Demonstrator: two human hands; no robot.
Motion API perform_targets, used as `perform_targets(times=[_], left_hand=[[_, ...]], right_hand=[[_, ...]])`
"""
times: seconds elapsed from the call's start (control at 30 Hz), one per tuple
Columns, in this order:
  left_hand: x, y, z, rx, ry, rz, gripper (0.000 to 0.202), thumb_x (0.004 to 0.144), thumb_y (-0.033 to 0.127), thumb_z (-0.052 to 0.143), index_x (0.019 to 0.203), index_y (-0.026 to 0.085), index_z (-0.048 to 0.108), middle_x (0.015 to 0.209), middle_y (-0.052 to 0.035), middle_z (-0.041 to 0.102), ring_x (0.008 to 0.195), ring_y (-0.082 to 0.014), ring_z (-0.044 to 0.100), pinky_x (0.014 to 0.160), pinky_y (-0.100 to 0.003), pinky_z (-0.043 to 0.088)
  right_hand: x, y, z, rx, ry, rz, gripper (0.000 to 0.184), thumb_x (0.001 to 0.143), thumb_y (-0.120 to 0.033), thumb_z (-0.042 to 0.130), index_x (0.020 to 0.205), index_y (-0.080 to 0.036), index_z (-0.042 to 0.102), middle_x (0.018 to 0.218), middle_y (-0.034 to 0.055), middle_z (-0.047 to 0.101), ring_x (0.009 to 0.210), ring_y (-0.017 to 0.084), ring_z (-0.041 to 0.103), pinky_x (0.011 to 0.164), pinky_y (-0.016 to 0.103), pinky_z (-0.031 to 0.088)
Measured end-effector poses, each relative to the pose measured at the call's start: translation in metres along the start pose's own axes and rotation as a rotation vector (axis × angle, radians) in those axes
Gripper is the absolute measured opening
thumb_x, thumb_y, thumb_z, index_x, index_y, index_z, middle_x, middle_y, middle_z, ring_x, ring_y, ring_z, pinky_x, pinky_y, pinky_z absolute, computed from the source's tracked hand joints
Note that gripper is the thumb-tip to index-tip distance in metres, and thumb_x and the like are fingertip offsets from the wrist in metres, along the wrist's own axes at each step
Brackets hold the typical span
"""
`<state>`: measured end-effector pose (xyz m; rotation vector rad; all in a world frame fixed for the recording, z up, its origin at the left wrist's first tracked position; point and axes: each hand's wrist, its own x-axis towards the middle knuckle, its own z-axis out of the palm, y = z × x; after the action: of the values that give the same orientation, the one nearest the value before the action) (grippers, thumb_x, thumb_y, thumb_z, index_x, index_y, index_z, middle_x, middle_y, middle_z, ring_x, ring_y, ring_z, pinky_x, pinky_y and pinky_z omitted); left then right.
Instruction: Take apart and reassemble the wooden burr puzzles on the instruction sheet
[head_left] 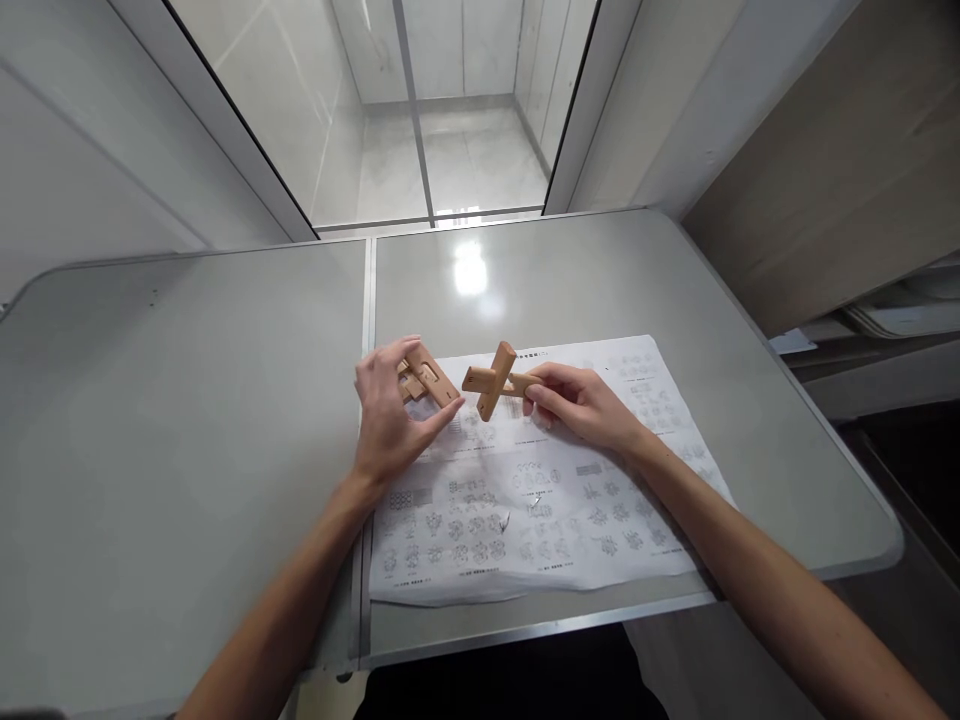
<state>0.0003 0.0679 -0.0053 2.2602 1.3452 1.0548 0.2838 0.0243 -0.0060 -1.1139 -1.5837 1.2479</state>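
My left hand is closed around a slotted wooden puzzle piece assembly, its thumb at the near right corner and its fingers over the top. Crossed wooden puzzle pieces are in my right hand, pinched between thumb and fingers by the bar on their right side. A small gap separates the two wooden parts. Both are held above a large printed sheet covered with small diagrams. Part of the left assembly is hidden by my left hand.
The sheet lies on a grey folding table with a metal seam left of the paper. A glass door stands behind the table. To the right is a wooden shelf unit with papers on it.
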Motion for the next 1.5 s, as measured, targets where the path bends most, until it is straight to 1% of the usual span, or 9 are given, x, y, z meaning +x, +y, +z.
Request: perform_targets(times=[0.13,0.23,0.37,0.57,0.87,1.07,1.3,1.4,1.5], left_hand=[[-0.001,0.0,0.002,0.015,-0.185,0.148,0.085,0.083,0.034,0.093,0.153,0.032,0.043,0.153,-0.0116,0.059,0.145,-0.0368,0.045,0.118,-0.059,0.043],[-0.001,0.002,0.001,0.015,-0.269,0.166,0.08,0.085,0.03,0.09,0.151,0.032,0.044,0.152,-0.0123,0.059,0.145,-0.0374,0.046,0.118,-0.062,0.039],[0.0,0.003,-0.001,0.062,-0.266,0.138,0.075,0.086,0.039,0.087,0.148,0.029,0.047,0.141,-0.014,0.063,0.143,-0.0402,0.046,0.116,-0.063,0.036],[-0.001,0.0,-0.001,0.103,-0.28,0.165,0.074,0.089,0.048,0.084,0.15,0.028,0.047,0.136,-0.0141,0.066,0.143,-0.042,0.046,0.114,-0.062,0.036],[-0.004,-0.003,0.004,0.127,-0.269,0.161,0.073,0.088,0.054,0.085,0.149,0.027,0.057,0.149,-0.0137,0.067,0.15,-0.0471,0.041,0.121,-0.072,0.027],[-0.002,-0.005,0.002,0.13,-0.253,0.184,0.07,0.087,0.058,0.084,0.147,0.027,0.063,0.145,-0.012,0.071,0.152,-0.0472,0.044,0.123,-0.071,0.03],[0.0,-0.004,0.0,0.124,-0.135,0.177,0.051,0.085,0.051,0.087,0.128,0.03,0.071,0.123,-0.0076,0.081,0.14,-0.0436,0.058,0.117,-0.067,0.042],[0.001,0.001,-0.003,0.09,-0.082,0.23,0.064,0.082,0.043,0.088,0.139,0.028,0.063,0.125,-0.0109,0.077,0.135,-0.0416,0.062,0.114,-0.064,0.048],[0.0,0.007,-0.005,-0.014,-0.106,0.334,0.098,0.08,0.043,0.091,0.162,0.027,0.04,0.153,-0.0168,0.061,0.144,-0.0404,0.056,0.119,-0.061,0.048]], right_hand=[[0.0,0.002,0.001,0.008,0.001,0.0,0.026,0.11,-0.046,0.061,0.104,-0.023,0.071,0.084,0.0015,0.072,0.059,0.011,0.057,0.057,0.029,0.051],[0.0,0.004,0.001,0.002,-0.01,0.002,0.025,0.11,-0.045,0.061,0.105,-0.023,0.071,0.082,0.0008,0.071,0.059,0.011,0.056,0.056,0.029,0.049],[-0.001,0.006,0.0,0.006,-0.022,0.014,0.023,0.11,-0.043,0.062,0.104,-0.023,0.072,0.084,0.0012,0.071,0.059,0.011,0.056,0.056,0.029,0.048],[-0.001,0.004,0.001,-0.015,-0.032,-0.001,0.024,0.11,-0.042,0.061,0.102,-0.023,0.072,0.076,-0.0009,0.068,0.057,0.011,0.054,0.055,0.029,0.047],[0.0,0.003,0.001,-0.014,-0.03,-0.006,0.023,0.11,-0.042,0.06,0.104,-0.023,0.072,0.081,0.0002,0.07,0.059,0.011,0.055,0.057,0.029,0.049],[-0.001,0.005,0.001,-0.015,-0.033,-0.008,0.022,0.11,-0.041,0.06,0.107,-0.023,0.072,0.084,0.0011,0.071,0.06,0.011,0.056,0.057,0.029,0.049],[-0.001,0.003,0.001,-0.023,-0.026,-0.012,0.022,0.11,-0.042,0.06,0.107,-0.023,0.071,0.083,0.0009,0.071,0.059,0.011,0.056,0.056,0.029,0.049],[-0.001,0.001,0.002,-0.013,-0.018,-0.011,0.022,0.11,-0.041,0.06,0.105,-0.023,0.072,0.082,0.0007,0.07,0.059,0.011,0.055,0.056,0.028,0.048],[-0.002,-0.001,0.003,0.01,-0.043,0.0,0.022,0.11,-0.041,0.061,0.106,-0.022,0.072,0.081,0.0004,0.07,0.06,0.011,0.056,0.057,0.028,0.048]])
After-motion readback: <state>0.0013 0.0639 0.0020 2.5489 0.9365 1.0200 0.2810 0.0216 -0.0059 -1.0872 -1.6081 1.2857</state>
